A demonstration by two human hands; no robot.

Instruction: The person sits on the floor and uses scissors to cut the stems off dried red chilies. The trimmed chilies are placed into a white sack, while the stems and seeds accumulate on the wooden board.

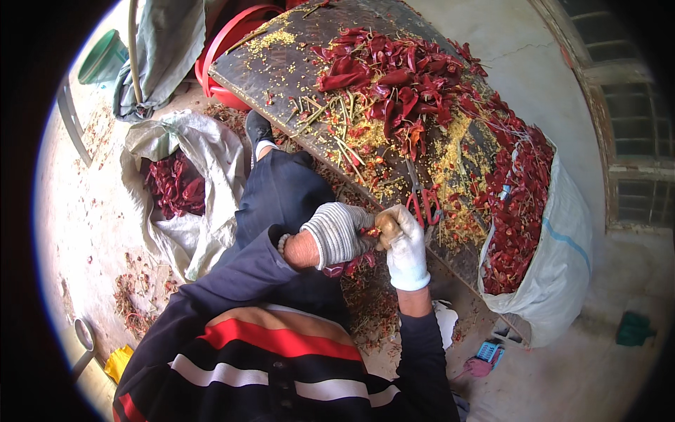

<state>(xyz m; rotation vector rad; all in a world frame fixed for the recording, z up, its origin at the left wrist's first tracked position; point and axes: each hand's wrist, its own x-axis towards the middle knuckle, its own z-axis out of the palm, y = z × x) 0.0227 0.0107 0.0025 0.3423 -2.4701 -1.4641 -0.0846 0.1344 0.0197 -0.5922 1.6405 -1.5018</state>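
My left hand, in a grey-and-white striped glove, is closed around dried red chilli peppers, whose ends show below it. Against it is my right hand, in a white glove with brown-stained fingertips, its fingers curled. Between the two hands a small red and yellow pepper piece shows; what the right fingers grip is hidden. Just beyond the right hand, red-handled scissors lie on the dark board. A heap of opened red chilli skins spreads over the board among yellow seeds and cut stems.
A white woven sack full of red chillies leans at the board's right end. On the left, another woven sack holds dark red skins. A red basket and green bucket stand farther off. Stems and scraps litter the floor.
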